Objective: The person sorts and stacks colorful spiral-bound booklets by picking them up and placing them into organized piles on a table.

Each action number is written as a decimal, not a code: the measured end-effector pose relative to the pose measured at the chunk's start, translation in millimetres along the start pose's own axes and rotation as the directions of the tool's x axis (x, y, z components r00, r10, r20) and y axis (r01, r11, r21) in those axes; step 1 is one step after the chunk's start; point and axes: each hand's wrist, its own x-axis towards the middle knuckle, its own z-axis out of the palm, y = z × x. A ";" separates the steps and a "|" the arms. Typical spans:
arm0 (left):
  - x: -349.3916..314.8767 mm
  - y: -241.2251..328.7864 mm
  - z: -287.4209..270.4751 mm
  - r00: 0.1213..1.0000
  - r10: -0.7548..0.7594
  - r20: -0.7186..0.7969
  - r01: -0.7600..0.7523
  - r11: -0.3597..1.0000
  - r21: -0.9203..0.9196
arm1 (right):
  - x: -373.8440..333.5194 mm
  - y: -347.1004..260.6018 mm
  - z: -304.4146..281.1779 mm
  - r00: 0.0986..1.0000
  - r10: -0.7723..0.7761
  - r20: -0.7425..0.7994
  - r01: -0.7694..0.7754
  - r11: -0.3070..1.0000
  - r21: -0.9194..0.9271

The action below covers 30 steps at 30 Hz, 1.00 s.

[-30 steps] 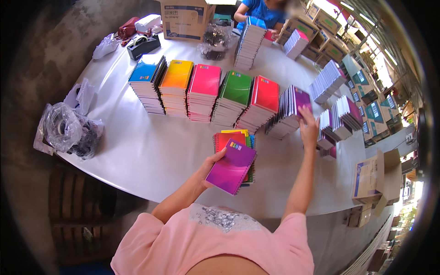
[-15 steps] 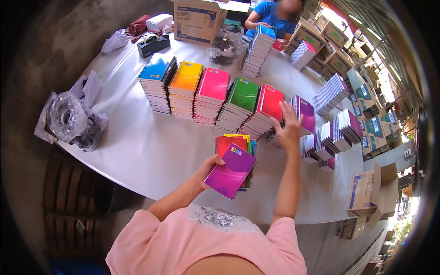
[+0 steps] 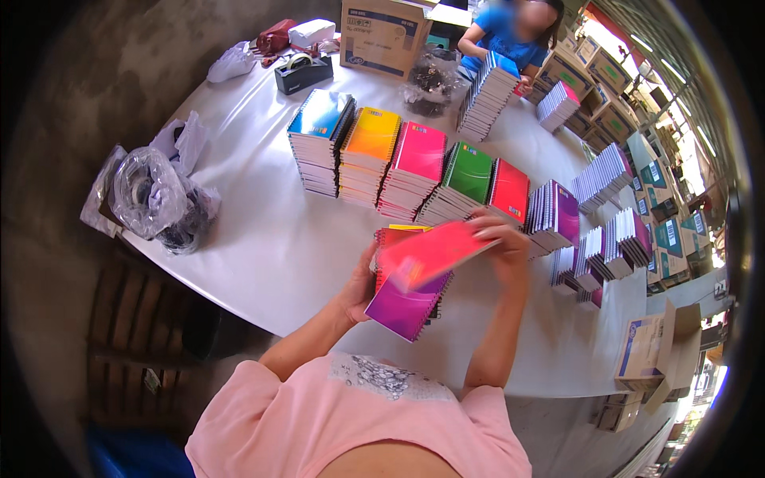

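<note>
My left hand (image 3: 360, 288) grips a fanned bundle of spiral notebooks, with a purple notebook (image 3: 406, 309) on top. Over that bundle, my right hand (image 3: 505, 247) holds a red notebook (image 3: 434, 253) by its right end; it is smeared by motion and covers part of the purple cover. Just beyond stand stacks of notebooks in a row: a blue stack (image 3: 320, 115), a yellow stack (image 3: 371, 135), a pink stack (image 3: 417, 151), a green stack (image 3: 468, 171), a red stack (image 3: 508, 190) and a purple stack (image 3: 566, 213).
Crumpled plastic wrap (image 3: 151, 195) lies at the table's left edge. A tape dispenser (image 3: 304, 74) and a cardboard box (image 3: 382, 40) stand at the back. Across the white table (image 3: 255, 239), a person in blue (image 3: 510, 36) is beside a tall notebook stack (image 3: 488, 95). More notebooks (image 3: 602, 175) lie right.
My right hand has taken a red notebook off the red stack and brought it back over the bundle in my left hand. The view has shifted, so the table's things sit farther right.
</note>
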 end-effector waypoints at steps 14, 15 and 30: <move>-26.4 32.3 -15.5 0.999 0.019 0.030 -0.021 0.997 0.068 | 29.9 62.8 10.6 0.962 0.126 -0.242 -0.263 0.198 -0.944; -23.6 32.0 -13.5 0.999 0.042 0.011 -0.042 0.994 0.099 | 23.7 60.8 9.7 0.967 0.028 -0.254 -0.253 0.246 -0.936; 15.2 -2.7 -45.6 0.997 0.060 -0.043 -0.054 0.991 0.122 | -25.7 -31.9 -17.3 0.979 0.019 -0.203 -0.204 0.095 -0.974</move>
